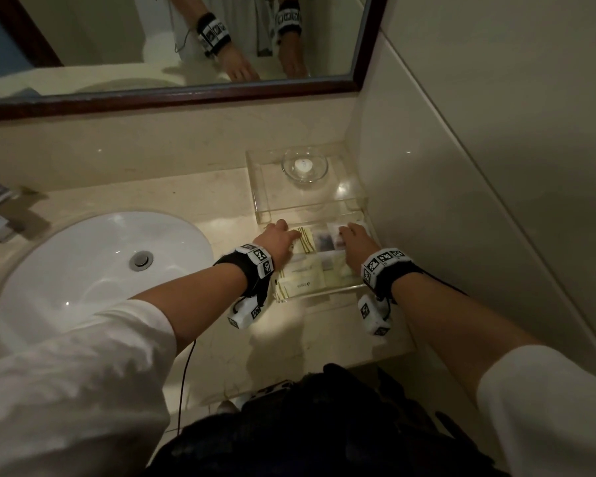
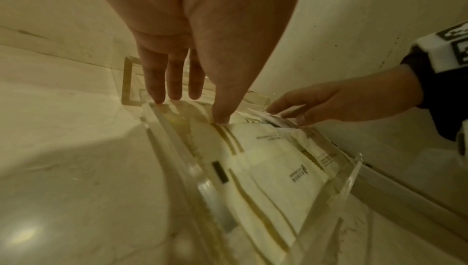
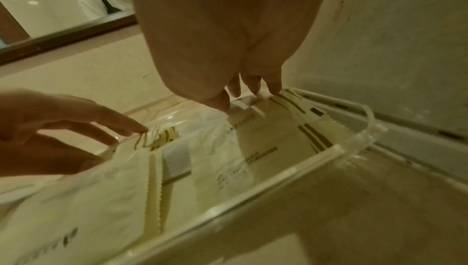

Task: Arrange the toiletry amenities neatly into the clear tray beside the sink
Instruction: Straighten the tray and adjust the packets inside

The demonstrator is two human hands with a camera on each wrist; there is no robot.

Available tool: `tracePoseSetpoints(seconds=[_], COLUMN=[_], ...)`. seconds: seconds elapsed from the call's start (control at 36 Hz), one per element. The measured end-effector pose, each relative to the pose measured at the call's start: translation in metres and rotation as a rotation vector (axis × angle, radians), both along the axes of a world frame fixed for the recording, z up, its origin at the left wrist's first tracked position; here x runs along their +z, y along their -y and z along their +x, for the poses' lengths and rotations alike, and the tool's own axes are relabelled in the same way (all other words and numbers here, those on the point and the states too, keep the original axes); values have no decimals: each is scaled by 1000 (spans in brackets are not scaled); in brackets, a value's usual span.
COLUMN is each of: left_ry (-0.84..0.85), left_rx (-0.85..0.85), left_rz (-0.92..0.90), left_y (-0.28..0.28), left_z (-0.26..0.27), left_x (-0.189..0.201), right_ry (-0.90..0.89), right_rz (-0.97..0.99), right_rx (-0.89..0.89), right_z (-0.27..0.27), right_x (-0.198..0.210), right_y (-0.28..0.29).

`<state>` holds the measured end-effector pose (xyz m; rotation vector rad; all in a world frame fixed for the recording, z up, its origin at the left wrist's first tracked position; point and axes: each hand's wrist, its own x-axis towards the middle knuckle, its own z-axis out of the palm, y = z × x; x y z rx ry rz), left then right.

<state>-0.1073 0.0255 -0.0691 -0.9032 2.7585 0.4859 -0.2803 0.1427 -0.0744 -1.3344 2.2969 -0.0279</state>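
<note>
Now my left hand (image 1: 278, 239) has its fingers (image 2: 162, 81) out straight, and the tips press down on a cream packet with brown stripes (image 1: 305, 239) at the far left end of the clear tray (image 1: 338, 290). My right hand (image 1: 358, 243) does the same at the far right end: its fingers (image 3: 274, 86) are straight, they grip nothing, and the tips touch the far edges of the packets there. The toiletry packets (image 2: 266, 161) lie flat in the tray, some over the edges of others, with zigzag ends. The tray sits on the counter (image 1: 221, 201), close to the side wall (image 1: 461, 208), to the right of the white sink (image 1: 93, 266). Behind it stands a clear stand (image 1: 310, 201) with a small glass bowl (image 1: 305, 164) on top. I think I am at the tidy-up step, and most packets look like they are in already. One packet (image 1: 280, 291) at the near left sticks out past the tray edge. Next I should nudge the packets gently so the edges line up, and tuck that one in. A hard push could make them slide over each other. There is small dark print on the packets, but it is too blurry for me to read.
</note>
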Motion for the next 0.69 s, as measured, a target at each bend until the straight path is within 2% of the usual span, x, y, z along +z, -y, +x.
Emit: tracePoseSetpoints(seconds=[0.22, 0.31, 0.42, 0.53, 0.61, 0.67, 0.69], left_ry=[-57, -133, -304, -361, -336, -321, -375], left_rx=[50, 115, 388, 742, 863, 909, 993], left_rz=[23, 77, 206, 445, 692, 787, 878], left_y=[2, 8, 16, 20, 19, 17, 13], left_z=[0, 5, 13, 21, 25, 26, 27], left_x=[-5, -6, -10, -17, -13, -14, -9], right_ry=[121, 155, 281, 466, 560, 612, 653], right_rz=[-326, -419, -475, -455, -441, -405, -385], right_rx=[-241, -347, -495, -686, -808, -877, -921], right_z=[-6, -10, -13, -9, -4, -2, -2], right_x=[16, 20, 14, 12, 12, 10, 9], right_y=[-3, -12, -26, -37, -43, -47, -48])
